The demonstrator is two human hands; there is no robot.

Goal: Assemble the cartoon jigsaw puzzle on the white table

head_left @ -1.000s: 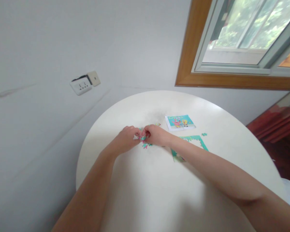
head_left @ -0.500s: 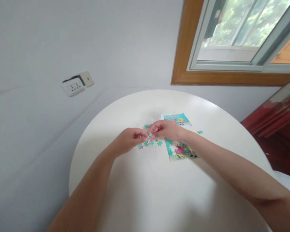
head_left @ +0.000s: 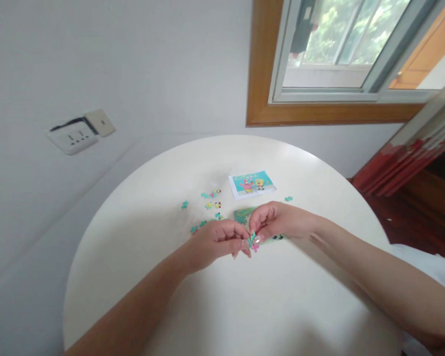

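Between the fingertips of the left hand [head_left: 219,241] and the right hand [head_left: 279,220] sits a teal and pink puzzle piece [head_left: 252,241], too small to tell whether it is one bit or several joined. Both hands are nearly closed, thumb against fingers, each pinching an edge of it, and their tips almost meet. Behind and partly under the right hand lies the puzzle board [head_left: 242,215], much of it hidden. Beyond both hands, a picture card [head_left: 249,185] rests flat on the white desk [head_left: 207,306]. Past the left hand are scattered loose pieces [head_left: 211,195], some right by its knuckles, with a single teal piece [head_left: 185,204] farther out. Another stray piece [head_left: 288,199] lies just beyond the right wrist.
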